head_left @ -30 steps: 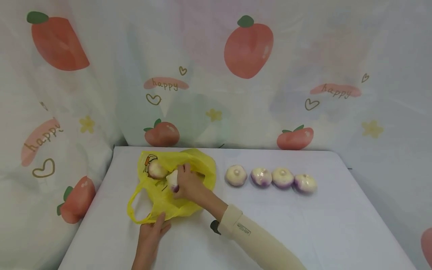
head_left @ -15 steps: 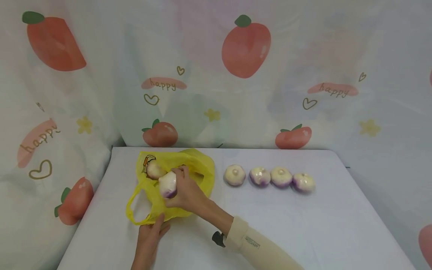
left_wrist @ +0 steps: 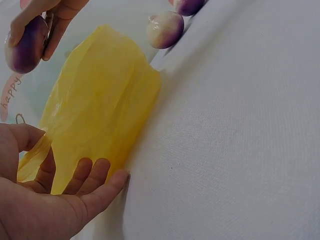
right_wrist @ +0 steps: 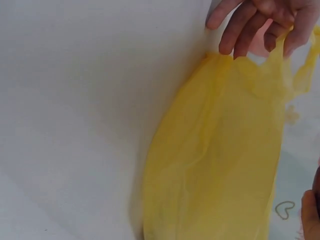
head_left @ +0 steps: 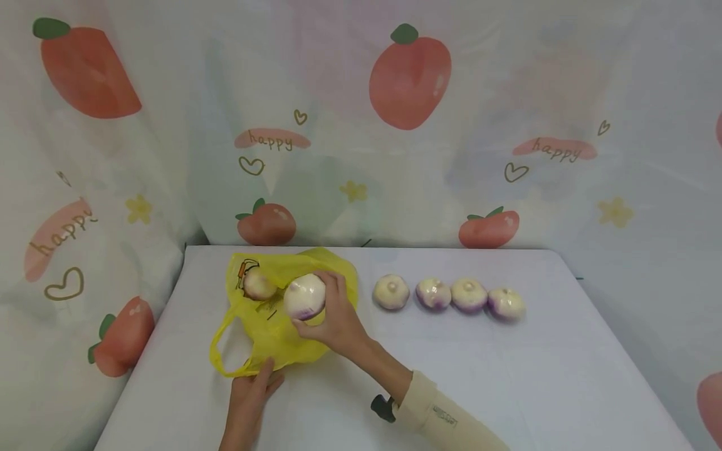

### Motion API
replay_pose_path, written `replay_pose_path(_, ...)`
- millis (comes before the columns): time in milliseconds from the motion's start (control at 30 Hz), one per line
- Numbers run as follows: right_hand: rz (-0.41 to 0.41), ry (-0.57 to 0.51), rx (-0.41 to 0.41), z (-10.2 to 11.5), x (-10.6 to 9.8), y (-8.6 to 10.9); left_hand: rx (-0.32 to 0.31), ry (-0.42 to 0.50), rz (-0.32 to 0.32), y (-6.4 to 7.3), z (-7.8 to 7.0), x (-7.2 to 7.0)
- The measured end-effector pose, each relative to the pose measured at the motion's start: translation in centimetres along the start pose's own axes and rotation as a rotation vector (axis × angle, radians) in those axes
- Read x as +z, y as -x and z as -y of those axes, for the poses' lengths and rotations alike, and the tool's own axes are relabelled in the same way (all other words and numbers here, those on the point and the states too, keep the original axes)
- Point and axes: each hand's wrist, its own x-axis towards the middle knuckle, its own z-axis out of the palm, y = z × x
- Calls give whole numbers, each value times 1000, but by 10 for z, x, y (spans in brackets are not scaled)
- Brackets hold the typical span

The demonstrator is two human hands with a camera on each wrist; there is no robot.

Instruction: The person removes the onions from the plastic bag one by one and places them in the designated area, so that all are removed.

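My right hand (head_left: pixel 341 326) holds a round, shiny white-and-purple turnip-like bulb (head_left: pixel 305 295) between thumb and fingers, above the yellow plastic bag (head_left: pixel 282 351). Purple colours much of the held bulb (left_wrist: pixel 27 47) in the left wrist view. With thumb and finger, my left hand (head_left: pixel 248 398) pinches the bag's near edge; its other fingers lie against the plastic in the left wrist view. Another bulb (head_left: pixel 259 285) lies at the bag's far left, beside a printed figure. The bag's inside is partly hidden by my right hand. In the right wrist view, the bag (right_wrist: pixel 225 145) stands tall.
Several similar bulbs stand in a row on the white table (head_left: pixel 479 376) to the bag's right, the nearest bulb (head_left: pixel 392 292) a short gap away. A bag handle loop (head_left: pixel 217 351) spreads out at the left. Behind the table hangs a fruit-printed curtain (head_left: pixel 338 94).
My right hand has lifted the bulb up from the bag, first shifting left, then right, so the bulb shows more fully. My left hand stays at the bag's edge.
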Motion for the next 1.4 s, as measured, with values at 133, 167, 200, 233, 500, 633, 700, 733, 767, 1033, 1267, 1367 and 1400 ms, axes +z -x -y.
replay_pose_path(133, -48, 7, -24, -8, -8, 2, -20, -9, -12, -1, 0, 1)
replay_pose_path(167, -60, 13, -28, -9, -11, 2, -24, -9, -16, -1, -1, 1)
replay_pose_path(200, -70, 15, -31, -11, -13, 2, -32, -10, -22, -1, -1, 1)
replay_pose_path(233, -79, 13, -30, -12, -15, 2, -36, -10, -25, -1, -1, 1)
replay_pose_path(500, -107, 9, -10, -22, -30, 5, -50, -16, -34, -1, -2, 0)
replay_pose_path(633, -139, 45, -23, -27, -37, 7, -60, -26, -41, -1, -3, 0)
replay_pose_path(700, -147, 45, -26, -29, -41, 8, -67, -32, -42, -1, -4, 0)
replay_pose_path(733, -149, 43, -26, -30, -43, 9, -70, -35, -42, -1, -4, 0)
replay_pose_path(767, -149, 39, -23, -31, -45, 9, -72, -37, -41, -2, -4, 0)
replay_pose_path(1033, -133, 28, 38, -42, -59, 16, -66, -47, -35, -2, -3, 0)
replay_pose_path(1267, -113, 78, 69, -53, -67, 24, -58, -42, -35, -2, -2, 0)
replay_pose_path(1367, -76, 110, 96, -58, -69, 28, -55, -40, -35, -2, -2, 1)
replay_pose_path(1400, -64, 118, 102, -60, -70, 29, -55, -41, -35, -2, -2, 1)
